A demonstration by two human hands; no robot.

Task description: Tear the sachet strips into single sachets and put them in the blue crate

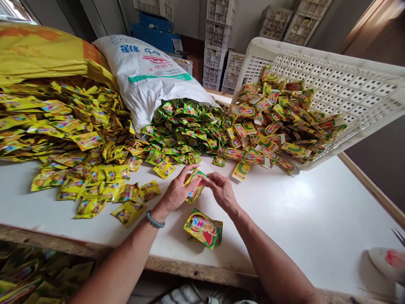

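A colourful printed packet [193,192] is held between my two hands above the white table. My left hand [177,192], with a bead bracelet at the wrist, grips its left side. The fingers of my right hand [220,189] pinch its upper right corner. Closer to me, a few similar packets [202,228] lie stacked on the table. Small green packets [186,131] are heaped beyond my hands, and small yellow packets [95,181] spread to the left. Small boxes [265,126] spill out at the right.
A white plastic basket [335,80] lies tipped at the back right. A white sack [142,80] and a yellow sack [47,50] stand at the back left. Crates [217,46] are stacked behind. A white rounded object [384,259] sits at the right edge.
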